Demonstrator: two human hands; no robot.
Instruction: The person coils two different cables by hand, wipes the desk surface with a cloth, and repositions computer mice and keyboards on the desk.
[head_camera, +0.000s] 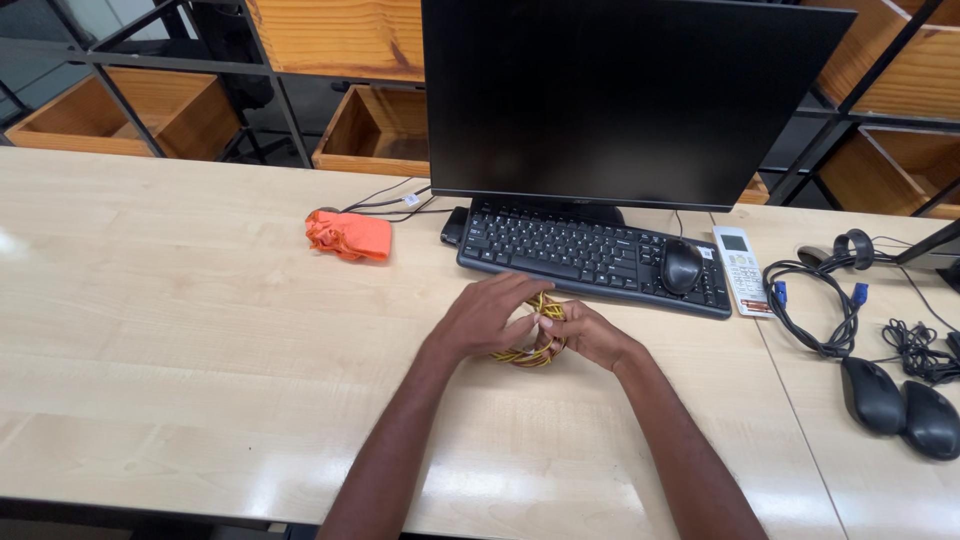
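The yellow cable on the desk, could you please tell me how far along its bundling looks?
The yellow cable already lies gathered in a coil. The left hand and right hand both grip it, pinching a white tie. Whether that tie is fastened cannot be told.

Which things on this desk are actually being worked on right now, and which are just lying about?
In hand:
- yellow cable coil, held on the desk by the left hand and right hand

Lying about:
- keyboard with a mouse on it
- monitor
- white remote
- orange cloth
- black cable bundle
- two mice at the right
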